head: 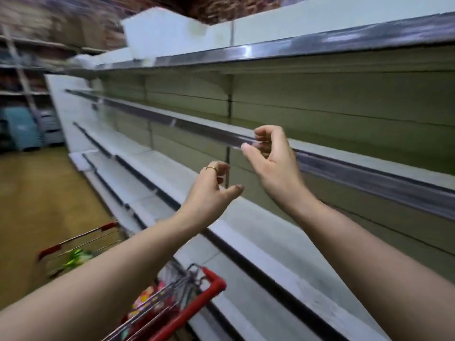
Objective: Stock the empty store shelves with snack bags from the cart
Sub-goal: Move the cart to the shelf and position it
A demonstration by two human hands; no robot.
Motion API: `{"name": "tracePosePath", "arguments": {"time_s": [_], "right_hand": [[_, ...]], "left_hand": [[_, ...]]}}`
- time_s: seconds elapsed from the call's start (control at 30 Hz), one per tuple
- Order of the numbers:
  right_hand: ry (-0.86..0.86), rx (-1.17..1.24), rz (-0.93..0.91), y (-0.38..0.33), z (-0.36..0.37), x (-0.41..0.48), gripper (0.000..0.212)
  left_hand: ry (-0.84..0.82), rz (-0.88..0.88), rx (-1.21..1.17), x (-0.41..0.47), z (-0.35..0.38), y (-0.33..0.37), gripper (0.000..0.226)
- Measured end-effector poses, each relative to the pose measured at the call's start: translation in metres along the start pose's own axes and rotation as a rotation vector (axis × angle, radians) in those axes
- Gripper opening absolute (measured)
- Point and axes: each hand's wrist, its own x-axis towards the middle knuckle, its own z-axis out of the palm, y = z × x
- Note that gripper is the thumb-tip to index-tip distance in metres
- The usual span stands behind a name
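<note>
Left hand [211, 190] and right hand [272, 166] raised mid-frame before bare shelves [270, 232], fingers loosely curled, holding nothing. Snack bags [147, 301] in cart [214, 284], bottom centre. Bags likely light, soft, slippery, contents crushable. Best pinched at top seam or cradled by sides, never squeezed.

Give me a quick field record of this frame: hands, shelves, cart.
left hand: raised, fingers loosely curled, holds nothing
right hand: raised at a shelf's front rail; fingers curled, contact unclear
shelves: no goods in view on them
cart: red-framed, lower left, under the left forearm
snack bags: in the cart, blurred
stocking: not yet started, by what shows
</note>
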Motion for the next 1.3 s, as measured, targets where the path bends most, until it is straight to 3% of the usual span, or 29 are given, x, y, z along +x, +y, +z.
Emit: {"name": "tracePosePath", "arguments": {"time_s": [0.27,0.5,0.67,1.0,1.3], "right_hand": [[-0.322,0.091,0.095,0.01,0.206,-0.008,0.023],[-0.576,0.072,0.194,0.041,0.331,-0.013,0.031],[-0.737,0.017,0.243,0.088,0.413,-0.015,0.027],[-1.087,-0.145,0.392,0.213,0.562,-0.044,0.051],[-1.21,-0.344,0.318,0.278,0.65,-0.09,0.092]], "left_hand": [[0.166,-0.378,0.036,-0.03,-0.148,-0.131,0.041],[0.285,-0.589,0.045,-0.041,-0.214,-0.214,0.03],[0.354,-0.76,0.016,-0.037,-0.225,-0.275,0.033],[0.52,-1.081,-0.065,-0.025,-0.206,-0.396,0.027],[0.598,-1.253,-0.084,-0.042,-0.195,-0.472,0.037]]}}
